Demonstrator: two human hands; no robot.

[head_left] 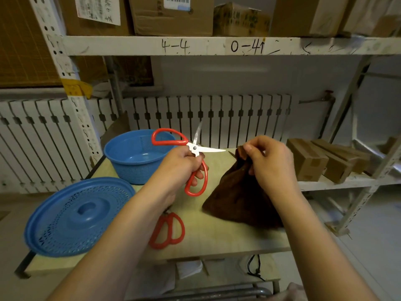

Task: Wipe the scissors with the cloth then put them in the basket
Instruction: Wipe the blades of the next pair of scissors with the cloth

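My left hand [181,165] grips a pair of red-handled scissors [193,148] by one handle loop, above the table, with the blades spread apart. To its right my right hand [269,161] pinches the top of a dark brown cloth [236,196], lifting it into a peak while its lower part lies on the table. The blade tip is a short way left of the cloth, not touching it. A second pair of red-handled scissors [169,230] lies on the table, its blades hidden under my left forearm. The blue basket [134,155] stands behind my left hand.
A blue perforated lid [78,216] lies at the table's left front. Cardboard boxes [321,161] sit on a shelf to the right. A shelf beam [217,45] runs overhead and a white radiator [217,118] stands behind. The pale table [217,237] ends near my arms.
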